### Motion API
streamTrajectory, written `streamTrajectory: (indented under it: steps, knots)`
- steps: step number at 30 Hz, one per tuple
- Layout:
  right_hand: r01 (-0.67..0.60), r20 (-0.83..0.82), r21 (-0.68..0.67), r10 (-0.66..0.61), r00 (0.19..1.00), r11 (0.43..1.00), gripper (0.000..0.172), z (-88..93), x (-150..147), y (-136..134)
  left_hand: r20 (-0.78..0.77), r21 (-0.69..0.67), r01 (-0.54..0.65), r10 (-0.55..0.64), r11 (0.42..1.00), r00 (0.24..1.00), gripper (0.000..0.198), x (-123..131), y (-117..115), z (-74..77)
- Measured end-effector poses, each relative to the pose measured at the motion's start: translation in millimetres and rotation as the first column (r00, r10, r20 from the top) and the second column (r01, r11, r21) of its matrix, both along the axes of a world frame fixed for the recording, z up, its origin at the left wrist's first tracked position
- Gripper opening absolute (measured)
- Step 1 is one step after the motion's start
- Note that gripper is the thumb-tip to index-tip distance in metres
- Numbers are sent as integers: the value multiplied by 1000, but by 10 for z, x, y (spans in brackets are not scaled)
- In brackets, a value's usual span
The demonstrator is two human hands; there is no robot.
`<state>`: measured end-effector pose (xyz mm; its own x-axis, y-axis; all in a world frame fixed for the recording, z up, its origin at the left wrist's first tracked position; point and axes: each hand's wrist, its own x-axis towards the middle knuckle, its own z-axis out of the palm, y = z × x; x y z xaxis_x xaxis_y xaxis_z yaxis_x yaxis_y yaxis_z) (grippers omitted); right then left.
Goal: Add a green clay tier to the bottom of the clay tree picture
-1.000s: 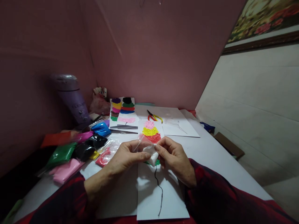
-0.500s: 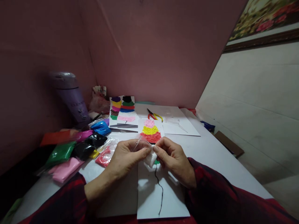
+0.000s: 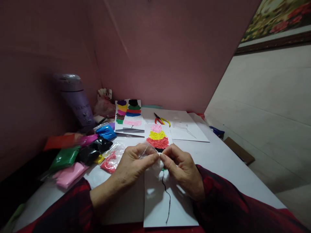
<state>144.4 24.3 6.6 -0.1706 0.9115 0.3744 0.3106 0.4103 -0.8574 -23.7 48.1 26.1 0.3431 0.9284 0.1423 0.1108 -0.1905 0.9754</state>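
My left hand (image 3: 136, 161) and my right hand (image 3: 181, 166) meet over the white card, thumbs and index fingertips pinched together. Between them is a clear plastic bag of white modelling clay (image 3: 156, 169), partly covered by my fingers. Both hands grip the bag near its upper part. Underneath lies the white card (image 3: 155, 207) with pink, yellow and red bands of textured clay (image 3: 157, 135), a black band below them and a bit of green. A thin wavy black strand (image 3: 167, 194) runs down the card's lower half.
Bags of coloured clay (image 3: 85, 155) are heaped at the left, before a purple bottle (image 3: 76, 100). A finished colour card (image 3: 128, 113) leans at the back. Scissors (image 3: 161, 119) with red and yellow handles lie on a white board (image 3: 189, 134). A pink wall rises behind.
The view has shifted slightly. My fingertips have drawn closer together on the bag, and the white clay bag hangs less visibly below them.
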Motion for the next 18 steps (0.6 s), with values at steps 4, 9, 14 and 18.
streamTrajectory:
  steps: [4,9,14,18]
  knots:
    - [-2,-53,-18,1,999,1000,23,13,-4,-3,17,23,14,-15,1000,1000,21,-10,20,-18]
    - [-19,-113,-48,14,994,999,24,18,-17,-11,123,-18,41,-38,999,992,21,-3,26,-63]
    - [-28,-169,-92,12,986,995,25,8,-16,-3,259,-173,68,-21,983,966,31,22,17,-113]
    - [-19,-238,-134,-13,971,991,25,24,3,42,323,-237,100,-19,966,946,27,31,57,-158]
